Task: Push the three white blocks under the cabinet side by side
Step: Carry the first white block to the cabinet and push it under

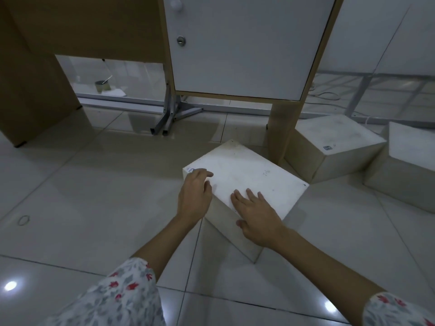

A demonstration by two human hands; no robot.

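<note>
Large white rectangular foam block [244, 177] on the tiled floor, skewed, just before the white-doored wooden cabinet [237, 45]. Left hand [194, 194] curls loosely on its near-left corner; right hand [256, 215] lies spread flat on its near edge. The gap lies ahead.

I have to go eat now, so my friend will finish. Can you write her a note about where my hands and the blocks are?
Left hand: flat on the near block's left top edge, gripping nothing.
Right hand: flat on its near top edge, thumb down the side.
Near block: on the floor in front of the cabinet, turned at an angle, not under it yet.
Second block: right of the cabinet leg, beside it.
Third block: further right, at the picture's edge.
Done: nothing is under the cabinet.
Left: straighten and push all three under, side by side.
</note>
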